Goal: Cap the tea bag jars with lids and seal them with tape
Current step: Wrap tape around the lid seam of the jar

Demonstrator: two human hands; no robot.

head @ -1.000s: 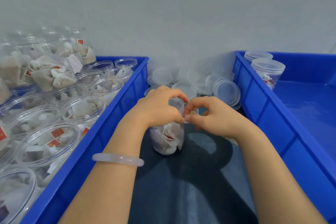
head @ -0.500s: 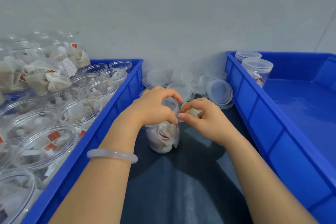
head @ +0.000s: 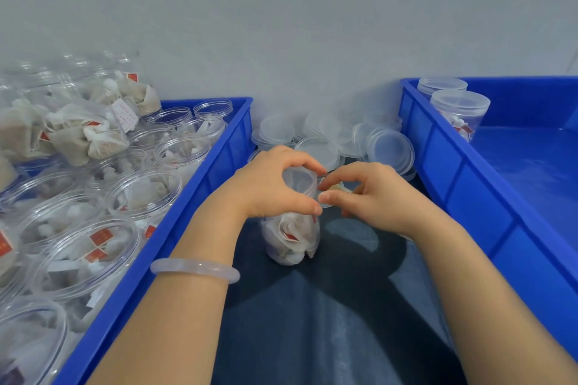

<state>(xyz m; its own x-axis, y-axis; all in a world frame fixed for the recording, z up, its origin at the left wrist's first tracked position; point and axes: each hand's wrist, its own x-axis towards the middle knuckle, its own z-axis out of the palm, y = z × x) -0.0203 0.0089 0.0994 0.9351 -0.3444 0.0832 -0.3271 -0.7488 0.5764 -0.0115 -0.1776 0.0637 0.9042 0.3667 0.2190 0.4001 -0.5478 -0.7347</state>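
A person's left hand (head: 275, 184) curls around the top of a small clear plastic jar stuffed with white tea bags (head: 291, 237), thumb and forefinger ringing its lid, probably to keep it steady on the dark blue-grey cloth (head: 328, 322) between two bins. The right hand (head: 372, 197) pinches something small and pale, likely a tape end, against the lid's edge, apparently to seal it. Uncapped filled jars wait in the blue plastic bin on the left (head: 194, 215), loose clear lids (head: 387, 147) lie just behind, and capped jars (head: 459, 109) stand in the blue bin on the right (head: 463, 197).
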